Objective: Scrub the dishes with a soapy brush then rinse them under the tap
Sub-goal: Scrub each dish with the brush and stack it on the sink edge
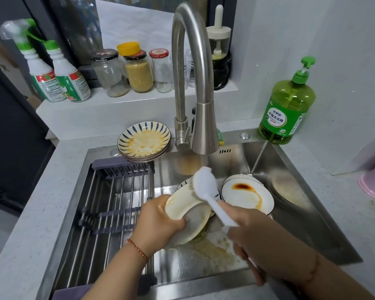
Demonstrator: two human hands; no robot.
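Note:
My left hand (158, 221) grips a cream plate (183, 207) by its rim, tilted over the steel sink (299, 213). My right hand (251, 230) holds the handle of a white dish brush (206, 185), whose bristles press on the plate's upper edge. A white plate with a brown sauce stain (247, 195) lies in the sink just right of the brush. Another dish is partly hidden behind the held plate. The tap (195, 87) arches above; I see no water running.
A stack of striped dirty plates (144, 141) sits on the sink's back left rim. A drying rack (117, 204) spans the left half of the sink. Green dish soap bottle (287, 107) stands at the back right. Jars and spray bottles line the ledge behind.

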